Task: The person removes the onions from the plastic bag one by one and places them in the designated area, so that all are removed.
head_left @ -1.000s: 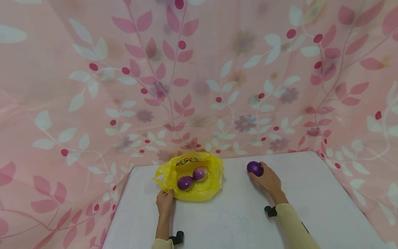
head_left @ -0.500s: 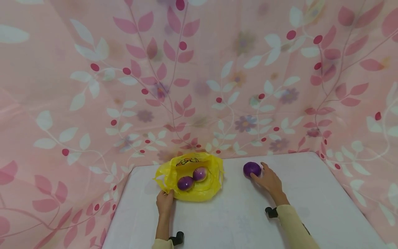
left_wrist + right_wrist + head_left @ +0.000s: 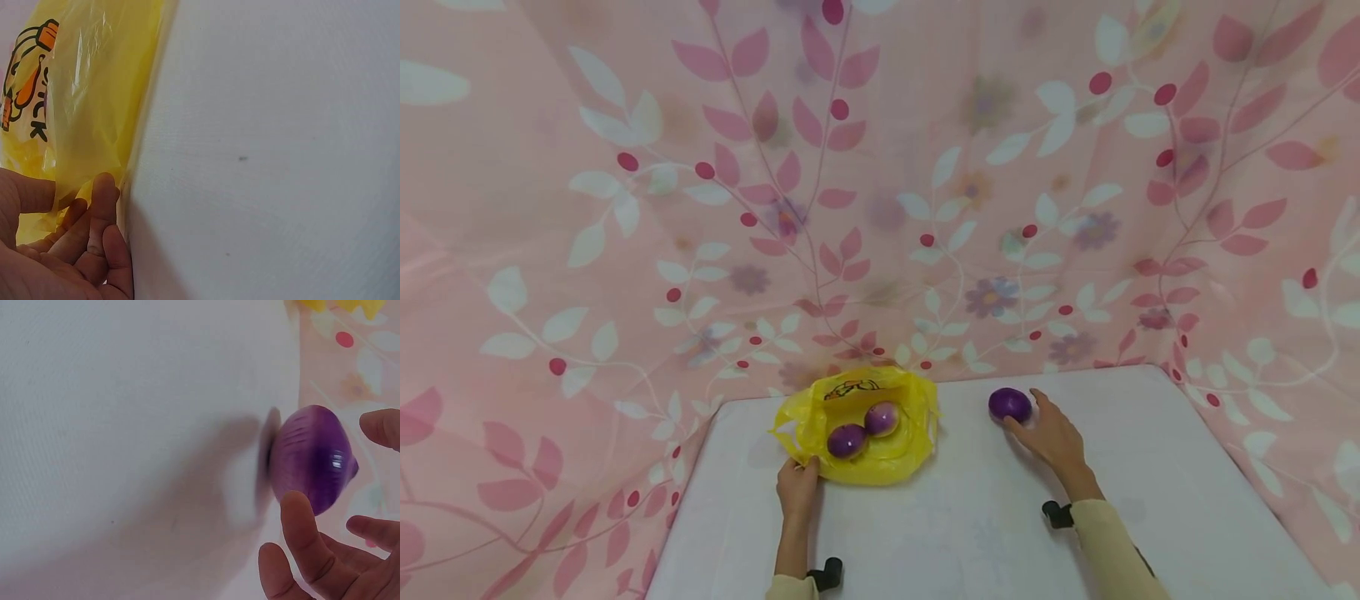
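A purple onion [image 3: 1010, 406] sits on the white table, right of a yellow plastic bag [image 3: 910, 458]. Beside it is my right hand [image 3: 1051, 437], its fingers spread. In the right wrist view, the onion [image 3: 312, 459] shows a pointed tip, and one fingertip is very close to its side; whether it touches I cannot tell. My left hand [image 3: 797, 487] pinches the bag's near left edge, and the left wrist view shows the thin plastic [image 3: 94, 94] between thumb and fingers. Inside the bag's open mouth lie a dark purple onion [image 3: 847, 442] and a paler one [image 3: 882, 419].
The white tabletop [image 3: 925, 542] ends at the back against a pink curtain [image 3: 880, 208] with a leaf and flower pattern. The curtain also hangs at both sides. Black wrist cameras [image 3: 827, 573] sit on both forearms.
One second ago my right hand held the purple onion. Its fingers have since spread off it, and the onion rests slightly farther left. The left hand and bag have not visibly moved.
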Demonstrator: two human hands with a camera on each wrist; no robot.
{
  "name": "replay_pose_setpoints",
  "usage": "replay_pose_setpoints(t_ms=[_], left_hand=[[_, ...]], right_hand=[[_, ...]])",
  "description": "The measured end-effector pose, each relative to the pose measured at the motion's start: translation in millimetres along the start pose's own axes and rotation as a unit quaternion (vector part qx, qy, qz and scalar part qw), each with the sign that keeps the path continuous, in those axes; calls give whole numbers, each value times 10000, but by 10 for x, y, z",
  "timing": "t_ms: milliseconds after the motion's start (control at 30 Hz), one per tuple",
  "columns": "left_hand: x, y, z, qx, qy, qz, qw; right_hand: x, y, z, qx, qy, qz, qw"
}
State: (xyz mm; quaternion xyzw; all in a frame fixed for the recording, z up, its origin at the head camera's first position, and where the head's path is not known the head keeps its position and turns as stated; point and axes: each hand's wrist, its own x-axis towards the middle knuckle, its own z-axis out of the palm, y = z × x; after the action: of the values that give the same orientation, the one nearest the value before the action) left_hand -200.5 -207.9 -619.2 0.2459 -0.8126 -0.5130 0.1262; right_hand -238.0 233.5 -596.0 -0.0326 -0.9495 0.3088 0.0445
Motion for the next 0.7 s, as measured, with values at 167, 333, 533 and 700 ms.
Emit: replay_pose_setpoints(t_ms=[167, 333, 533, 700], left_hand=[[3, -8, -6, 19, -47, 0, 10000], [3, -10, -2, -23, -59, -17, 10000], [9, -8, 1, -34, -38, 7, 10000], [14, -13, 9, -7, -37, -24, 10000]], right_hand=[[-50, -74, -33, 126, 92, -60, 9999], [-137, -185, -33, 330, 210, -80, 9992], [-210, -379, 7, 514, 451, -417, 9968], [-251, -549, 52, 439, 505, -585, 9960]])
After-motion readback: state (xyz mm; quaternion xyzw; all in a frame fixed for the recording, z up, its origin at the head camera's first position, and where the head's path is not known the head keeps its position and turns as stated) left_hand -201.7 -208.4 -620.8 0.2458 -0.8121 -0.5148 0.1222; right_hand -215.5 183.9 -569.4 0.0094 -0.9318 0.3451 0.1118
